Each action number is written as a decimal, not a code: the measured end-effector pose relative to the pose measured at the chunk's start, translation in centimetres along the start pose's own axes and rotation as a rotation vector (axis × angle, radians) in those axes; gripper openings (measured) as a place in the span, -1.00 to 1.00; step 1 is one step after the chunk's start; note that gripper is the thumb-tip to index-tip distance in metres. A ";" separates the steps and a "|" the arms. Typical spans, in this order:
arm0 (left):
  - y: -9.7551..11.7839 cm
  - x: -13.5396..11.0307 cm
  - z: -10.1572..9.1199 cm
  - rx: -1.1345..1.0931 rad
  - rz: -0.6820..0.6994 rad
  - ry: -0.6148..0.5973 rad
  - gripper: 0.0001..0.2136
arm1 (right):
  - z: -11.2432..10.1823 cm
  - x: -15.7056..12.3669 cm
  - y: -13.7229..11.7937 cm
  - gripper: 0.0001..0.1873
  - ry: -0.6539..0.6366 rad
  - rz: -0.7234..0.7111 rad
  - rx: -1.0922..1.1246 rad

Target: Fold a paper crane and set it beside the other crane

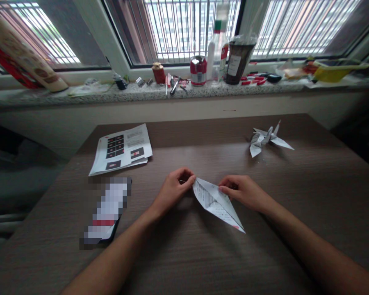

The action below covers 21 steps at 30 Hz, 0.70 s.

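Between my hands is a folded sheet of printed paper (213, 200), shaped like a long pointed diamond with creases along it. My left hand (178, 183) pinches its upper left tip between thumb and fingers. At its upper right edge, my right hand (241, 189) grips the paper the same way. The lower right point of the paper hangs free toward me, with a small red mark near it. Farther back on the right stand folded paper cranes (267, 139), made of similar printed paper, overlapping so that I cannot tell them fully apart.
A stack of printed sheets (123, 149) lies at the table's back left, with a blurred-out phone (107, 213) in front of it. On the stone windowsill (98, 96) stand a red can (198, 70), a glass bottle (217, 49), a dark drink cup (237, 61) and small items.
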<state>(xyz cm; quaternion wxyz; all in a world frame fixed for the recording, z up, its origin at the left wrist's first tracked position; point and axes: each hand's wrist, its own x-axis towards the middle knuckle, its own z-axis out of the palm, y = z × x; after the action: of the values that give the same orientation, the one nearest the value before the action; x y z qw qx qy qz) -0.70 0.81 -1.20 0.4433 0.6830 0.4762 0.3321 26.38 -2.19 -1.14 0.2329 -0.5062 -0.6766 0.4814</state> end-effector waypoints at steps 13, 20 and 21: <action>1.3 -0.8 0.3 0.240 0.155 0.072 -0.92 | -0.4 0.4 0.0 -0.83 0.266 -0.008 -0.235; 1.7 -1.6 1.3 0.279 0.283 -0.100 -0.74 | 0.0 0.8 0.6 -0.76 0.319 -0.087 -0.491; 1.8 -1.6 1.4 0.289 0.296 -0.121 -0.72 | 0.1 0.8 0.6 -0.76 0.316 -0.093 -0.520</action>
<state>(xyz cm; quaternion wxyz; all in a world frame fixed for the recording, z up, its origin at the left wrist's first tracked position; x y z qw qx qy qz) 0.64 -1.41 -0.15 0.3147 0.8206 0.3859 0.2804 26.29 -1.51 -1.87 0.2195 -0.5858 -0.7551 0.1963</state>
